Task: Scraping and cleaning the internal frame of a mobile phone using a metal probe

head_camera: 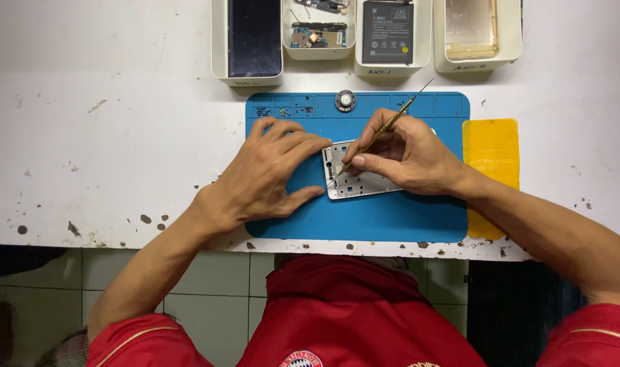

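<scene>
Right hand (pixel 408 153) gripping thin brass tweezers (pixel 384 128), tips poking white phone frame (pixel 356 178) mid blue rubber mat (pixel 364 217), near desk front edge. Left hand (pixel 269 170) open, fingers spread, pressing mat beside frame. Tips slipping might be scratching frame or flicking tiny screw away.

The right hand (pixel 408 155) covers the right half of the white phone frame (pixel 354 178) on the blue mat (pixel 364 217), and the tip of the thin tool (pixel 384 128) is too small to make out against that frame. Beyond the mat's far edge, four white trays (pixel 221 47) are cut off by the picture's top. Tiny screws (pixel 282 112) in the mat's far-left compartments cannot be counted.
</scene>
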